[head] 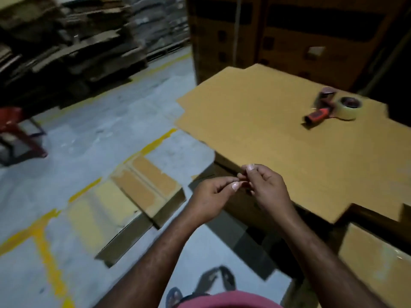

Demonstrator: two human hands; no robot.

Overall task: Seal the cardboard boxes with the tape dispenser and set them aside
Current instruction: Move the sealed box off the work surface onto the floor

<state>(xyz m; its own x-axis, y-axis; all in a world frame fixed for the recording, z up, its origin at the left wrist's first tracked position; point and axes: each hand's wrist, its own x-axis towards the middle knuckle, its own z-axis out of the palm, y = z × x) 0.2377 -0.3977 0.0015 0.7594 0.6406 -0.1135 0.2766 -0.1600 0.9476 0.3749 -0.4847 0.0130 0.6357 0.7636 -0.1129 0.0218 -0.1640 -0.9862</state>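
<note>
The tape dispenser lay on its side on the far right of a flat cardboard blank that served as my worktop, well apart from both hands. Its clear roll faced right and its orange handle pointed back toward me. I judged it light and rigid. The handle was the place to grip it, keeping clear of the toothed end, which was too blurred to make out. The blank looked stiff but thin, likely to flex if lifted by one edge.

Two sealed cardboard boxes lay side by side on the floor to my left, tape running along their seams. They were long and flat and probably light, best carried by opposite long edges. Another taped box sat low on my right.

My left hand and right hand met in front of me, fingers curled and fingertips touching. Whether they pinched a scrap of tape, I could not tell.
</note>
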